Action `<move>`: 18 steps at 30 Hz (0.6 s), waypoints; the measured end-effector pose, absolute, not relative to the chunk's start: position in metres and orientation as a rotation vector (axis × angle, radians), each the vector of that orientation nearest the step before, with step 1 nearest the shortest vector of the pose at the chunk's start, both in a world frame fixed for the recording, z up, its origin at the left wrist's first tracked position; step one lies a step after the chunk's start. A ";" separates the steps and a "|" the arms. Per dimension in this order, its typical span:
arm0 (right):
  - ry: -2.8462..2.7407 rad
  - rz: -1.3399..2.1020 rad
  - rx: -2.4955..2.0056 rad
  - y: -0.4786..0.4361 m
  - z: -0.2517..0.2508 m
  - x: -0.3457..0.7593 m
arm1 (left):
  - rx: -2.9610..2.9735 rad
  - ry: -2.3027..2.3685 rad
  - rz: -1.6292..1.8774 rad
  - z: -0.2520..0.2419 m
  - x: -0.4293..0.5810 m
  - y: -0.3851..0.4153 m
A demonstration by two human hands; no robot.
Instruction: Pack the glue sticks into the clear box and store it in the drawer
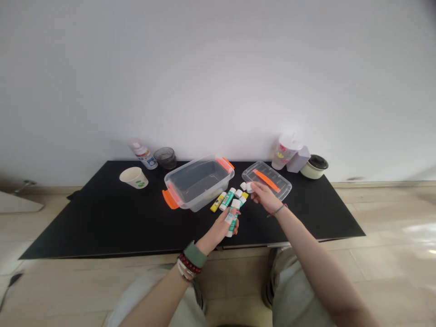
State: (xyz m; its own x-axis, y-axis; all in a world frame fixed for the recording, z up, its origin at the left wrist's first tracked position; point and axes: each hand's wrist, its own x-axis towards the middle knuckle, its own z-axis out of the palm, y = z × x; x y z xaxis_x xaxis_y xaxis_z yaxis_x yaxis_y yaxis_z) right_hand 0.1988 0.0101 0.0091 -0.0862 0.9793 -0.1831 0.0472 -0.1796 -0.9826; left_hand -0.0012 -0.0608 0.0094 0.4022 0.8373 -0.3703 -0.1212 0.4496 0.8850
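Teal glue stick in left hand; right hand pinches white cap.

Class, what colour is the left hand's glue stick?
The stick is teal and white; head view.

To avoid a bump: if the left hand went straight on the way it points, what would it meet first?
Probably the green-labelled glue stick lying ahead; depth is unclear, so the left hand may pass above it and reach the right hand.
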 end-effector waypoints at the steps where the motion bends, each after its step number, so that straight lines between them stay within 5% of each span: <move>1: -1.127 1.497 -1.244 0.003 0.011 0.192 | 0.909 0.948 0.724 0.010 -0.001 -0.061; 7: -0.965 1.709 -1.088 -0.028 0.023 0.166 | 0.959 0.873 0.769 0.008 -0.001 -0.061; 18: -1.632 1.313 -1.072 -0.031 0.030 0.180 | 1.104 0.898 0.611 0.012 -0.009 -0.065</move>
State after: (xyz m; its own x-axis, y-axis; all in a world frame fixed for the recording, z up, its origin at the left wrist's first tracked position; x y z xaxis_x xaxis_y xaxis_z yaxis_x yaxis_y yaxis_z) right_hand 0.1802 -0.0308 0.0303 -0.3507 0.9346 0.0590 0.1425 0.1155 -0.9830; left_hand -0.0091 -0.0653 0.0122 0.5191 0.7986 -0.3047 0.0099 0.3508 0.9364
